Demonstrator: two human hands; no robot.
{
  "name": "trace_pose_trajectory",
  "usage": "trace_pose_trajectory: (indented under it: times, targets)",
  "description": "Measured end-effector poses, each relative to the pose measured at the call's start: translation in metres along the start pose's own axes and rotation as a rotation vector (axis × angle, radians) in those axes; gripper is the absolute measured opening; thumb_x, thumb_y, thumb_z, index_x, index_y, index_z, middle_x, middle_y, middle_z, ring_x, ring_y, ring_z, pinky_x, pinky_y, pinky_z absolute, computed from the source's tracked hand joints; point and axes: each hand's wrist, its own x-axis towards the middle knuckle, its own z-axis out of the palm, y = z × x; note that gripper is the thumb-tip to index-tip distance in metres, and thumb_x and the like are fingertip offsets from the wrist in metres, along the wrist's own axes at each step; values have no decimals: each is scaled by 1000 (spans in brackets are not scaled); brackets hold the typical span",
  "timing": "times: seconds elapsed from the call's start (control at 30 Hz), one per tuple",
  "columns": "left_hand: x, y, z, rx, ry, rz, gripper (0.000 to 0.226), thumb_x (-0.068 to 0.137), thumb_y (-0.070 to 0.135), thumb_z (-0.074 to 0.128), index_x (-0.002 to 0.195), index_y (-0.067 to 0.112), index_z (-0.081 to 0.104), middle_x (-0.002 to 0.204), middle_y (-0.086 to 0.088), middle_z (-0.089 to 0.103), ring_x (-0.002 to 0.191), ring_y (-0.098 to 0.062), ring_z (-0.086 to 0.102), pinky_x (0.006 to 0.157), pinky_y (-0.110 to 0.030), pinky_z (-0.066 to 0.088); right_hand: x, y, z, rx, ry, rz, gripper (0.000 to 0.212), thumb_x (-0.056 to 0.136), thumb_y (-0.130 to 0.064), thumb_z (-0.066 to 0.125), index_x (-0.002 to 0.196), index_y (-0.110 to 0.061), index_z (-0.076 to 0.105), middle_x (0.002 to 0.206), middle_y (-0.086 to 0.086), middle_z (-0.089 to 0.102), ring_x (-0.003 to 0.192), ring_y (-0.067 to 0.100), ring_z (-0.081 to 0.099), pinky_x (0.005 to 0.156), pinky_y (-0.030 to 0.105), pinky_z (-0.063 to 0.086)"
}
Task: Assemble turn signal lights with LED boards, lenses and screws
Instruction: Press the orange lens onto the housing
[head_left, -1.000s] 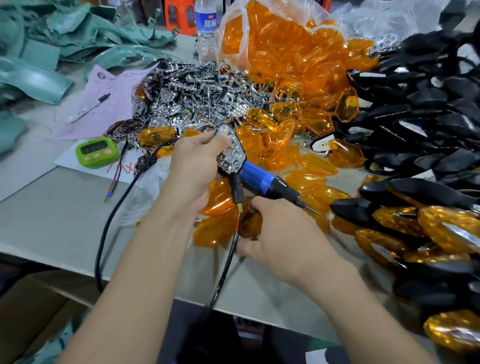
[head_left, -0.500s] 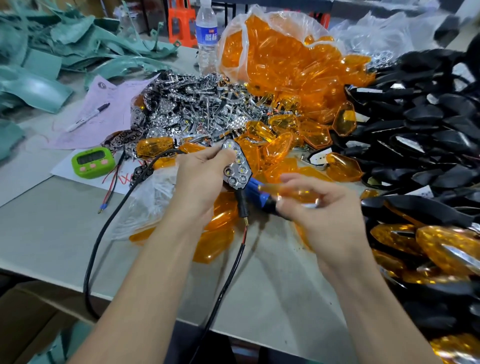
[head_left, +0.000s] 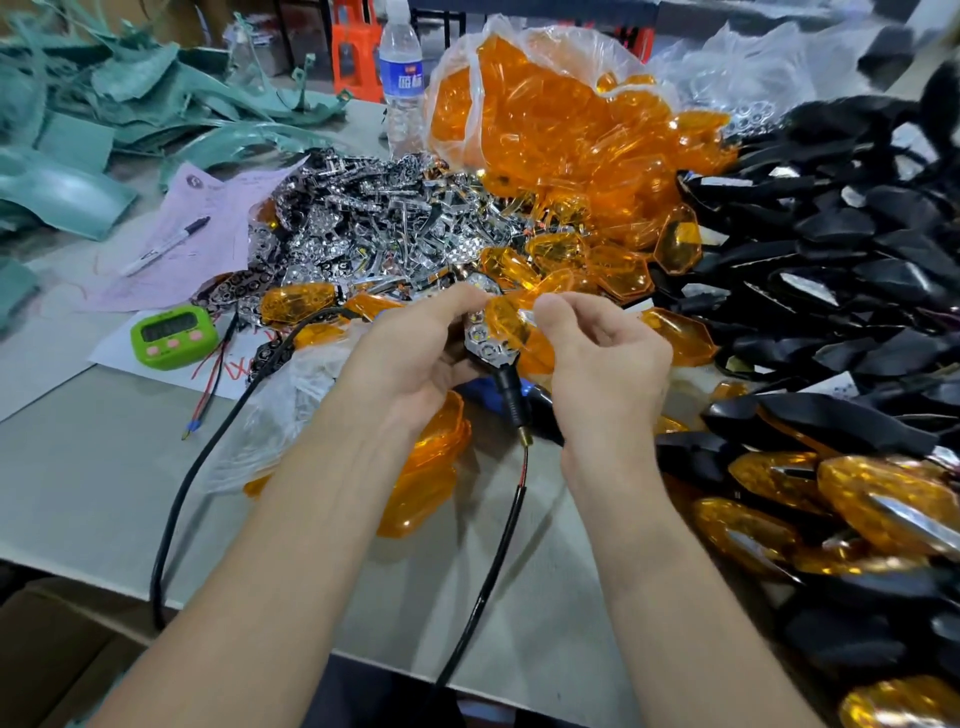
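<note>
While a translucent amber plastic lens (head_left: 508, 319) is held against the front of a chrome-faced LED board unit (head_left: 482, 347), the lens-fitting step is judged to be in hand, above the middle of a grey table (head_left: 93, 467). The unit is gripped from the left by the left hand (head_left: 415, 364), fingers curled round it and thumb laid along its upper edge. The lens is pinched between thumb and forefinger of the right hand (head_left: 613, 374), with the other fingers loosely curled. A black rubber stem (head_left: 510, 397) hangs below the unit, and a red-and-black wire (head_left: 501, 540) is trailed from it over the near table edge. The lens is not yet seated; its outline would probably need to be matched to the unit and pressed home. Screws would probably follow, for which a blue-handled screwdriver (head_left: 480, 388) is lying just under the hands. Room is tight. A heap of chrome reflectors (head_left: 374, 228) and a clear bag of amber lenses (head_left: 561, 119) are piled behind the hands, black housings (head_left: 857, 260) are banked along the right, and finished amber lights (head_left: 883, 499) are stacked near the right forearm. Bare surface is seen only at the near left, crossed by a black cable (head_left: 208, 457), with a green timer (head_left: 174, 338) beyond.
</note>
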Motion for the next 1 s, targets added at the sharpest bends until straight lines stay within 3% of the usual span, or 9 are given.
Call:
trace_pose_trajectory:
  times: [0.13, 0.23, 0.3, 0.43, 0.6, 0.67, 0.73, 0.9, 1.0]
  targets:
    - [-1, 0, 5, -12, 32, 32, 19, 92, 7, 71, 74, 9, 68, 57, -2, 66, 46, -13, 62, 44, -23, 52, -6, -1, -3, -307, -63, -256, 19, 98, -40, 63, 82, -37, 73, 71, -25, 66, 74, 2, 61, 67, 22, 44]
    - [-1, -4, 10, 34, 44, 62, 23, 90, 7, 70, 67, 11, 70, 57, -1, 66, 45, -12, 60, 42, -20, 48, -8, -2, -10, -512, -235, -310, 19, 101, -40, 57, 109, -30, 71, 86, -19, 68, 82, 7, 58, 73, 30, 44]
    - [-1, -6, 12, 51, 51, 65, 22, 87, 10, 72, 66, 13, 71, 58, -1, 65, 47, -13, 58, 41, -19, 45, -9, -5, -15, -566, -343, -319, 16, 96, -37, 61, 111, -31, 64, 82, -15, 65, 78, 11, 57, 69, 34, 43]
    - [-1, -13, 17, 43, 51, 86, 23, 86, 7, 73, 63, 13, 71, 61, -6, 63, 52, -20, 57, 46, -24, 49, -5, -9, -22, -450, -267, -206, 54, 91, -31, 74, 142, -40, 57, 108, -23, 70, 98, 4, 66, 91, 27, 51]
    - [-1, -22, 22, 23, 30, 122, 14, 88, 10, 73, 77, 13, 80, 74, -8, 73, 60, -19, 64, 47, -23, 49, -7, -9, -19, -447, -287, -225, 34, 81, -25, 75, 112, -35, 68, 86, -17, 71, 78, 5, 62, 75, 26, 50]
    - [-1, -24, 23, -16, 9, 91, 6, 89, 12, 74, 88, 11, 80, 83, -12, 75, 70, -24, 68, 65, -32, 55, -10, -6, -17, -486, -277, -243, 30, 82, -25, 73, 111, -32, 68, 87, -14, 70, 79, 8, 60, 77, 28, 50]
    - [-2, -26, 23, -40, -58, 47, 12, 90, 14, 73, 80, 15, 80, 81, -11, 75, 71, -24, 69, 75, -38, 54, -11, -5, -16, -517, -259, -229, 37, 84, -28, 73, 120, -32, 67, 96, -12, 72, 88, 12, 64, 85, 33, 54]
    - [-6, -30, 20, -193, -116, -74, 15, 96, 25, 69, 96, 11, 74, 80, -5, 74, 61, -12, 70, 51, -20, 53, -11, -7, -15, -561, -215, -277, 51, 86, -22, 74, 132, -39, 62, 113, -10, 74, 105, 21, 65, 96, 35, 51]
    - [-8, -30, 21, -276, -108, -118, 21, 98, 27, 68, 106, 7, 70, 75, -4, 74, 54, -10, 68, 41, -16, 45, -11, -3, -15, -567, -167, -323, 52, 84, -21, 76, 129, -42, 61, 104, -14, 73, 102, 21, 66, 89, 33, 50]
